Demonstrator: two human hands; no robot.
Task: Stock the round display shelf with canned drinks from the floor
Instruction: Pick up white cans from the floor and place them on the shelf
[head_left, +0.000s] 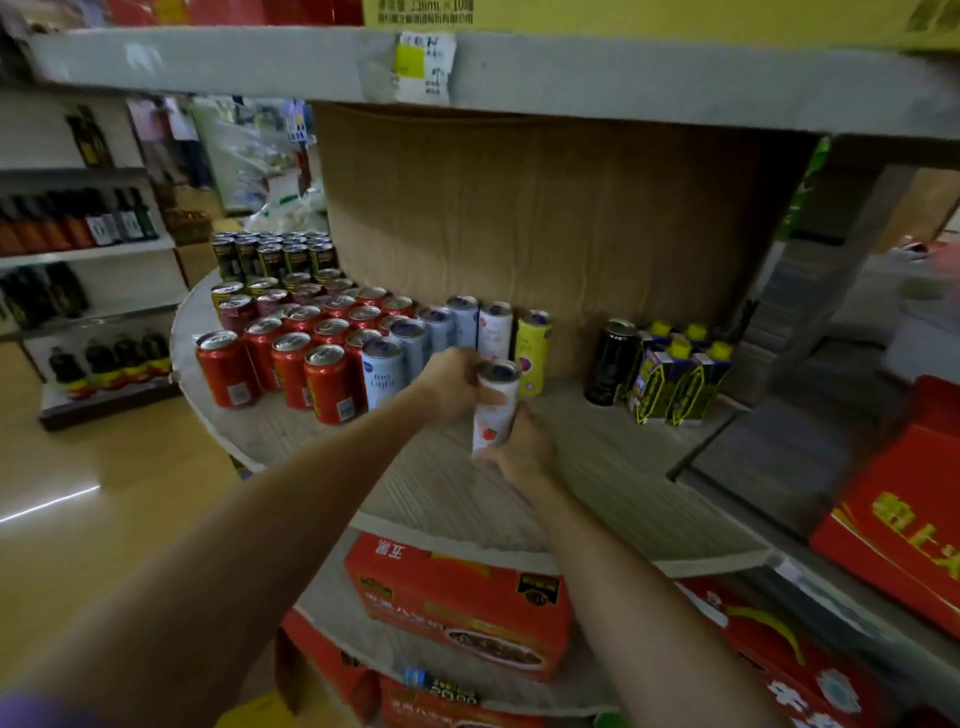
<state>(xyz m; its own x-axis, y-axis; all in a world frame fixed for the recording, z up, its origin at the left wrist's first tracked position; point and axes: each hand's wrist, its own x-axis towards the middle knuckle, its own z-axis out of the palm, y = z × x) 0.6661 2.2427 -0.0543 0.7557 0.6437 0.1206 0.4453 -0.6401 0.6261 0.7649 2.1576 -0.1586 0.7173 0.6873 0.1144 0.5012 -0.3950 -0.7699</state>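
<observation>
Both hands, left hand (451, 382) & right hand (522, 447), grip white can (493, 410) above grey round shelf (457, 488), cardboard backing (545, 208) behind.

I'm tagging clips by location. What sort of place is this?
Most likely a grocery shop: a round shelf stocked with rows of red cans, a price label on the shelf edge above, and bottle-lined shelves across the aisle.

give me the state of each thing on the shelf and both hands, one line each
white can: tilted, held above the shelf by both hands
left hand: gripping the white can near its top
right hand: gripping the white can's lower part
red cans: upright, in rows on the left
pale blue cans: upright, in a row
yellow can: upright
black can: upright, apart from the rest
round shelf: bare in front
</observation>
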